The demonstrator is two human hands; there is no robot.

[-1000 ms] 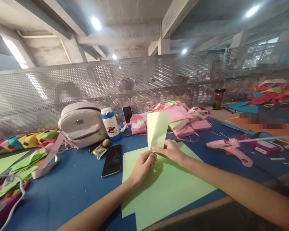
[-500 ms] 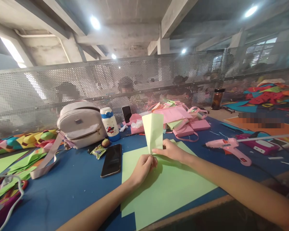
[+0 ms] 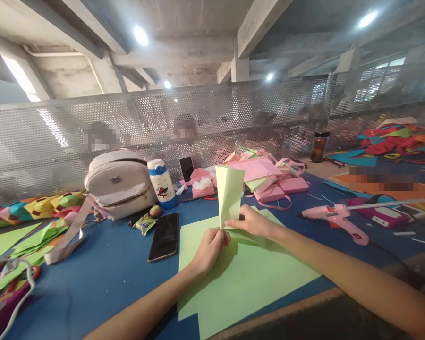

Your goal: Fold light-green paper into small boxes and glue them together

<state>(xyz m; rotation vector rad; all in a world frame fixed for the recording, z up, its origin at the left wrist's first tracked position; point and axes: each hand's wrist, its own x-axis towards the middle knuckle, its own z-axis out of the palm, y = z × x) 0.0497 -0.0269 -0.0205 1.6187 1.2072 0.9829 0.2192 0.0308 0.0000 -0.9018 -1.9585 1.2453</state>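
A folded piece of light green paper (image 3: 230, 196) stands upright between my hands, creased lengthwise. My right hand (image 3: 252, 222) grips its lower right side, thumb on the near face and fingers behind. Closed in a pinch at the paper's bottom end is my left hand (image 3: 212, 245); its fingertips are partly hidden. Both hands are just above a large light green sheet (image 3: 248, 288) lying flat on the blue tabletop (image 3: 106, 283).
Left of the sheet lies a black phone (image 3: 164, 237), with a white bottle (image 3: 162, 184) and a pale backpack (image 3: 120, 184) behind. Pink paper pieces (image 3: 260, 170) are heaped at the back. A pink glue gun (image 3: 336, 219) lies to the right. A perforated metal screen (image 3: 212, 108) stands beyond.
The folded paper has turned and shifted slightly right, so its top looks narrower. Both hands keep nearly the same place and grip.
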